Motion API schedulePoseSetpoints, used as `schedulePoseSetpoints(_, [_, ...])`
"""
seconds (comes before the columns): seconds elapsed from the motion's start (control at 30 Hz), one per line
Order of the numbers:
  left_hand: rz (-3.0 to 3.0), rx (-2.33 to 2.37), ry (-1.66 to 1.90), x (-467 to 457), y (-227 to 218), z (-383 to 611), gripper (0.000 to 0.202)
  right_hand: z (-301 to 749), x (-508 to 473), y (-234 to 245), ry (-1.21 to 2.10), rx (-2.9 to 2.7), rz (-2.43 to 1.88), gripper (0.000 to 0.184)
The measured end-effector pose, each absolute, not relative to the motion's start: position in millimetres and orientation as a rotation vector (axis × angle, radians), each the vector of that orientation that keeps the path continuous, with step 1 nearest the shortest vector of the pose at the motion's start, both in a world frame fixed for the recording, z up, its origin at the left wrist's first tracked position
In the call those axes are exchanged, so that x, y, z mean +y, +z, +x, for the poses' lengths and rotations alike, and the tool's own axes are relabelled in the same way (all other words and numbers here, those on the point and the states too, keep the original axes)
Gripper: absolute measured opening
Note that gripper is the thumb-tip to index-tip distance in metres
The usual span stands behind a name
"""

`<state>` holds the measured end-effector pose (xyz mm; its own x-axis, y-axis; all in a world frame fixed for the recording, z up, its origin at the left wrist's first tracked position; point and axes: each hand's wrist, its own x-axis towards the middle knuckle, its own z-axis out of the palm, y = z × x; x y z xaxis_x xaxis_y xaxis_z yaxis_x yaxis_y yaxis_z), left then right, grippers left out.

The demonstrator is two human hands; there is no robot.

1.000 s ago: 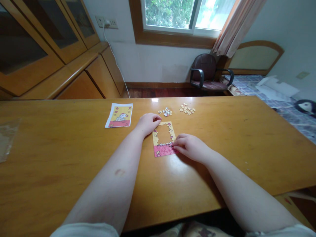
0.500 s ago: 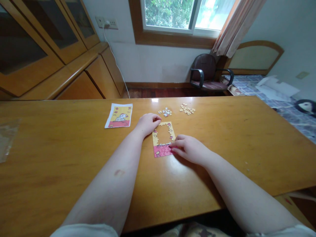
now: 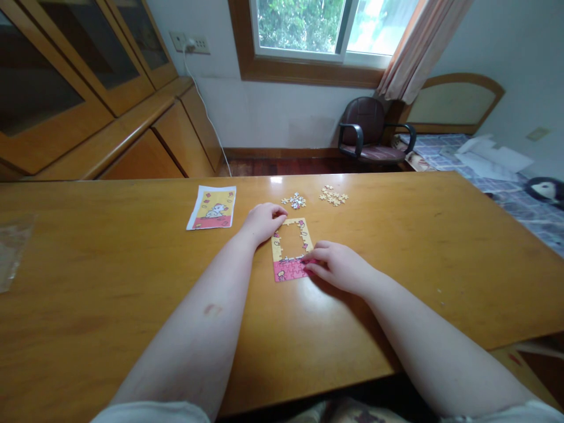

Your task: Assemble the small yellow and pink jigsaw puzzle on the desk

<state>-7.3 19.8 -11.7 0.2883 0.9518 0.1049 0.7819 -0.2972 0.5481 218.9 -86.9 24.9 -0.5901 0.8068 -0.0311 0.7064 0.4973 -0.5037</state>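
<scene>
A partly assembled jigsaw puzzle point(image 3: 288, 271) lies flat on the wooden table, with a yellow border, a pink lower part and a gap in its middle where bare wood shows. At its upper left edge rests my left hand point(image 3: 265, 223), fingers stretched out over the border. My right hand point(image 3: 338, 265) is at the puzzle's lower right, thumb and fingertips drawn together on the pink part; whatever they pinch is hidden. Beyond the puzzle lie a small pile of white and patterned puzzle pieces point(image 3: 296, 201) and a pile of yellow pieces point(image 3: 335, 197).
Left of the puzzle is a reference picture point(image 3: 214, 208) of a white animal on yellow and pink. A clear plastic bag point(image 3: 14, 249) lies at the table's point(image 3: 132, 282) far left. Past the table stand an office chair point(image 3: 368, 132), a bed point(image 3: 458, 150) and a wooden cabinet point(image 3: 145, 141).
Both hands stay where they were on the puzzle. Only a very slight shift of the whole view shows.
</scene>
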Motion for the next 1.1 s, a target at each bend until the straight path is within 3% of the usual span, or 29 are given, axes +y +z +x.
schedulePoseSetpoints(0.43, [2.162,1.563,0.609,18.6,-10.0,-6.9,0.025,217.8,-87.7,30.9,0.817,-2.56,-1.224,0.021])
schedulePoseSetpoints(1.1, [2.143,1.565,0.604,18.0,-9.1,-6.9,0.025,217.8,-86.7,28.5,0.686,-2.586,-1.402,0.022])
